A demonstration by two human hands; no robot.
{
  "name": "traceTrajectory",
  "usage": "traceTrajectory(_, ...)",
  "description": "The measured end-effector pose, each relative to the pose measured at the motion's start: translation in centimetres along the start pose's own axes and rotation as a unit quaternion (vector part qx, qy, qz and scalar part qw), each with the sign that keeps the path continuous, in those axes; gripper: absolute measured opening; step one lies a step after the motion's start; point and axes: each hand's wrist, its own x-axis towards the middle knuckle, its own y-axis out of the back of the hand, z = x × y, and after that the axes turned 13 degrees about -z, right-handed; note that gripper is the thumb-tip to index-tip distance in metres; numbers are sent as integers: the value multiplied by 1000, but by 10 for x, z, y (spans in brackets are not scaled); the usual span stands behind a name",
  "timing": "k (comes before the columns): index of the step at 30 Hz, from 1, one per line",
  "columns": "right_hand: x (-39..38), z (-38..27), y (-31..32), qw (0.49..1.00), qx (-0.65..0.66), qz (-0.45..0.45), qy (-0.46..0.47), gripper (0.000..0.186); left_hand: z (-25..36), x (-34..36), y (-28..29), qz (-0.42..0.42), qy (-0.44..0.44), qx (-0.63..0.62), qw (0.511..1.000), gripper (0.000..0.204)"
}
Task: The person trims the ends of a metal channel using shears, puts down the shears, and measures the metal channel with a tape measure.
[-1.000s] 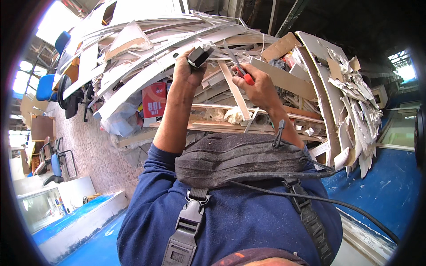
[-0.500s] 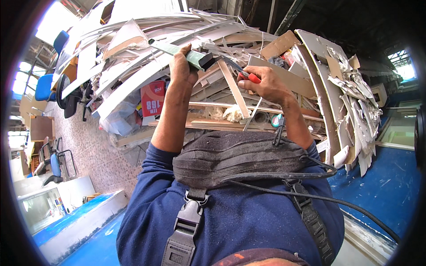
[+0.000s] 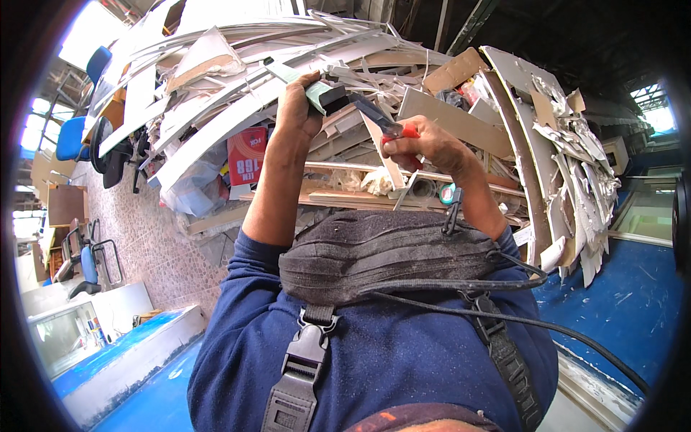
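Note:
My left hand (image 3: 296, 119) is closed around a short pale green metal channel (image 3: 317, 93), held up above the scrap pile with its dark hollow end turned to the right. In my right hand (image 3: 437, 147) are metal snips with red handles (image 3: 410, 131) and dark grey blades (image 3: 374, 114). The blade tips point up and left toward the channel's end; a small gap seems to lie between them. My fingers hide part of both the channel and the handles.
A big pile of white strips and broken boards (image 3: 223, 137) lies in front, with a red box (image 3: 247, 155) and clear plastic bags (image 3: 194, 189) at its left. Torn panels (image 3: 568, 165) lean at the right. Blue chairs (image 3: 70, 139) stand far left. A black bag (image 3: 389, 255) hangs on my chest.
The snips have turned, showing their blades broader, and their tips have drawn back from the channel. My left hand and the channel have shifted and tilted slightly.

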Motion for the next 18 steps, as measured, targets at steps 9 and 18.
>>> traceTrajectory(9, 8, 19, -15, 972, 219, -76, 25, 29, 0, -5, -6, -16, 8, -22, 1000, 8)
traceTrajectory(18, 14, 11, -22, 998, 52, 28, 9, 30, -13, 13, 36, -1, 23, 14, 1000, 17)
